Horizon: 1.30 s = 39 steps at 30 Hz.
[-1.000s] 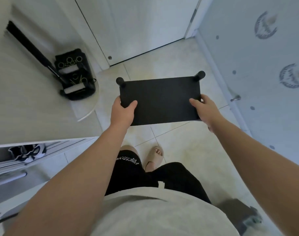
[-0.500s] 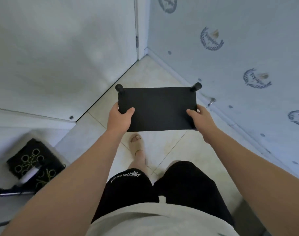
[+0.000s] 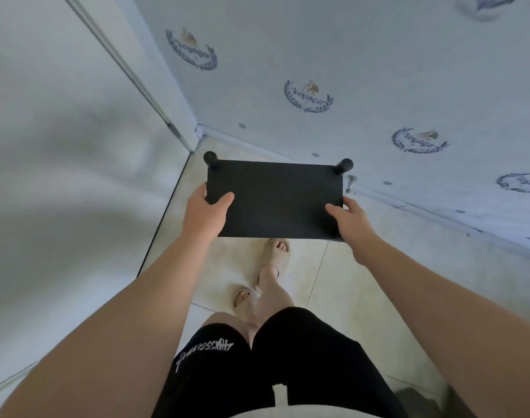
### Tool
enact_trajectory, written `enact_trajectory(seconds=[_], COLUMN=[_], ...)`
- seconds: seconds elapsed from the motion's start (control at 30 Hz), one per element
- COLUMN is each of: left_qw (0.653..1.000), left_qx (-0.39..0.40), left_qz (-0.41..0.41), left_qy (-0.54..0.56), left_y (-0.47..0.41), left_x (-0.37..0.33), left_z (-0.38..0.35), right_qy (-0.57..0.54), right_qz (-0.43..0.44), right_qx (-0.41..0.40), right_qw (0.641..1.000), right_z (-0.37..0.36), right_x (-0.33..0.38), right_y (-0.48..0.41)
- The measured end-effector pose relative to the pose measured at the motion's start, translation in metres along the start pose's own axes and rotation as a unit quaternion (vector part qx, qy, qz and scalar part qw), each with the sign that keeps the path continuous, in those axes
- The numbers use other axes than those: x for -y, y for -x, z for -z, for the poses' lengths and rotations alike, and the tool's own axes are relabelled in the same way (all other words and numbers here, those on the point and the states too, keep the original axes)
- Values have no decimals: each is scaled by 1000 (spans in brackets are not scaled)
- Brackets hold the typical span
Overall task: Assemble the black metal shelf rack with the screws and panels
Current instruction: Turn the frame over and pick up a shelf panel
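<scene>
While each hand clamps one near corner, the black shelf panel (image 3: 275,200) hangs level between them, out in front of the person's waist and clear of the tiled floor (image 3: 378,267). The left hand (image 3: 205,211) grips the near-left corner with its thumb laid flat on top and its fingers tucked underneath, out of sight. The right hand (image 3: 352,220) holds the near-right corner the same way, thumb on top. Both arms reach forward, nearly straight.

Two round black post ends (image 3: 211,158) stick out past the panel's far corners. Beyond the far edge the room narrows into a corner: a white door (image 3: 61,146) closes the left side, and a patterned wall (image 3: 348,55) runs away diagonally on the right. A small metal door stop (image 3: 350,182) shows low by the wall just beside the far-right post. Bare tiles lie open below the panel and toward the near right. Two feet in beige slippers (image 3: 277,251) stand beneath the near edge.
</scene>
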<state>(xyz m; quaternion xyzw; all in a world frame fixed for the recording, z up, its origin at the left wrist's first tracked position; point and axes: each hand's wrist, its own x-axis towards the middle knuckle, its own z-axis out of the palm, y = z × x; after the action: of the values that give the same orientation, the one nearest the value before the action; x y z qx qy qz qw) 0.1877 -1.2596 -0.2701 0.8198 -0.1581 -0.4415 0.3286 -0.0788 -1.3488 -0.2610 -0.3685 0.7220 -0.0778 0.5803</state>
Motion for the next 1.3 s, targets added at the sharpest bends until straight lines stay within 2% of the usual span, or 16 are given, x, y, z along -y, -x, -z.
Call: enact_trajectory(seconds=[0.37,0.7,0.97,1.17,1.23,1.3], left_qw=[995,986,978,972,963,952], left_qx=[74,102,102,146,170,176], left_qz=[-22,-68,-101,-92,-98,-113], left_qy=[-59,-114,-150,-160,-186,-225], left_y=[-128,-190,-212,-206,-199,-186], left_x=[-73,-109,-123,-123,-127,-133], left_z=[-57,-87,-95,-84,-78,-68], right_qy=[-49,-76,-63,-57,-33,36], right_qz=[-37,-35,-19,-13,-1,12], right_qx=[-49,-95,-105,-84,-79,-83], right_qw=[997,992,992,995,996,996], right_z=[0,-5,-7,-12,-13,-15], right_x=[48,79,89,88,93,98], right_y=[-95,-150,-160,-143,-132,-117])
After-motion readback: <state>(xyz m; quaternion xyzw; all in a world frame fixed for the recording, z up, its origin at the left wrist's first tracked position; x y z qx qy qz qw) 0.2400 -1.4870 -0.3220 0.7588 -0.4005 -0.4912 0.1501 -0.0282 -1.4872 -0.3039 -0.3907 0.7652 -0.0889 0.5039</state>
